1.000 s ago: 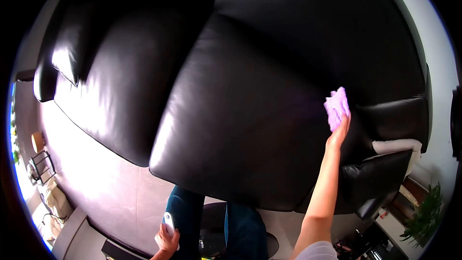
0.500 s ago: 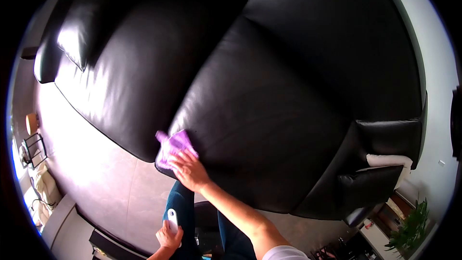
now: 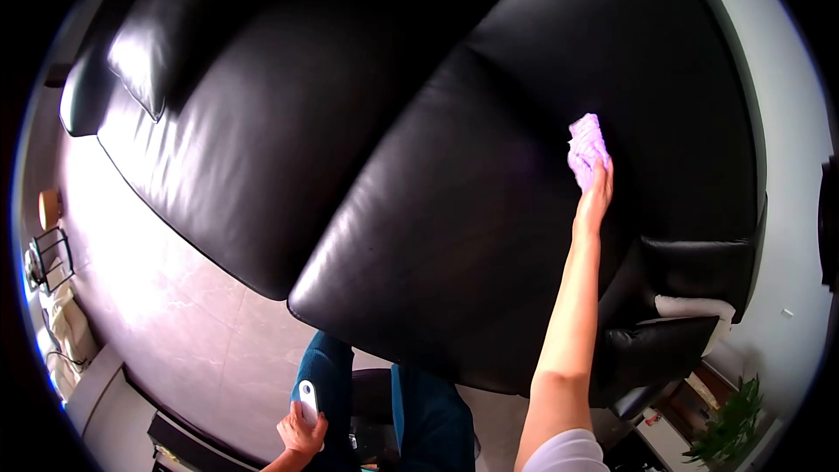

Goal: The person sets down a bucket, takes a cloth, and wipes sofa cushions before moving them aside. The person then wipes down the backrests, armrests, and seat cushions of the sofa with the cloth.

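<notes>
My right hand (image 3: 596, 192) is stretched far out over the black leather sofa (image 3: 437, 218), its fingers closed on a crumpled purple cloth (image 3: 587, 150). The cloth lies near the back of the right seat cushion, by the backrest. Low in the view, my left hand (image 3: 301, 433) is wrapped round a white handheld object (image 3: 308, 404) with a round dark spot near its top. That hand is beside my knee, away from the sofa seat.
A dark cushion (image 3: 660, 351) and a pale cushion (image 3: 695, 307) rest at the sofa's right end. Beyond them stands a green plant (image 3: 734, 419). A stool (image 3: 52, 253) is at the far left, and a shiny cushion (image 3: 140, 61) leans at the upper left.
Since the last frame, my right hand has swept the cloth from the seat's front left corner to the back right. My left hand still holds the white object, nearly unmoved. The view has shifted slightly.
</notes>
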Demonstrator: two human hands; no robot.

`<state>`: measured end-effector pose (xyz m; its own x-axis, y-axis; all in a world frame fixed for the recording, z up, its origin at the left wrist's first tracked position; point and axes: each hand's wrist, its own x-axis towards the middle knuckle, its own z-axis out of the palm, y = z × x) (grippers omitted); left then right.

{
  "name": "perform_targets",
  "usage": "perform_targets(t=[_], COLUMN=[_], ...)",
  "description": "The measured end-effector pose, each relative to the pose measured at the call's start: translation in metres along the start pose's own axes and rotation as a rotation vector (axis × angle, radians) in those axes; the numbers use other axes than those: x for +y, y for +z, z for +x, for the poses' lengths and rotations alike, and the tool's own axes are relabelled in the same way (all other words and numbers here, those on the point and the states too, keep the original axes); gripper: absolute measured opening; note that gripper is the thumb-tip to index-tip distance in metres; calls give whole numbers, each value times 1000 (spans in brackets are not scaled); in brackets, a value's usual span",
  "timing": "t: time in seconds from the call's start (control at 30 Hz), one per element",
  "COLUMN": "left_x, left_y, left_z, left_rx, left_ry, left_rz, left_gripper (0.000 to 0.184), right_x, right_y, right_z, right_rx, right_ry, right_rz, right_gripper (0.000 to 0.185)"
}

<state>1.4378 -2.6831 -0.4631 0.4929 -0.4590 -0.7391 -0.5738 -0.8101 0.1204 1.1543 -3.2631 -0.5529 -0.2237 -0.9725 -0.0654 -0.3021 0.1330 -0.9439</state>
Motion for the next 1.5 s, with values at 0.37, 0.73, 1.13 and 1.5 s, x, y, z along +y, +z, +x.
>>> perform_targets(t=[0.37, 0.73, 1.13, 1.5], left_x=[-2, 10, 2, 9], left_y=[-1, -4, -11, 1], left_z=[1, -2, -4, -20], left_rx=[-60, -66, -283, -99], left_ry=[-30, -47, -200, -133], left_rz=[-45, 4, -50, -123], left_gripper=[45, 42, 50, 46], right_x=[41, 32, 74, 20], right_y=[182, 171, 151, 240], right_z=[-107, -373, 29, 97], right_rx=[-575, -1331, -323, -535], right_ry=[-777, 804, -416, -473], right_rz=[-647, 362, -504, -1162], right_gripper=[41, 28, 53, 53])
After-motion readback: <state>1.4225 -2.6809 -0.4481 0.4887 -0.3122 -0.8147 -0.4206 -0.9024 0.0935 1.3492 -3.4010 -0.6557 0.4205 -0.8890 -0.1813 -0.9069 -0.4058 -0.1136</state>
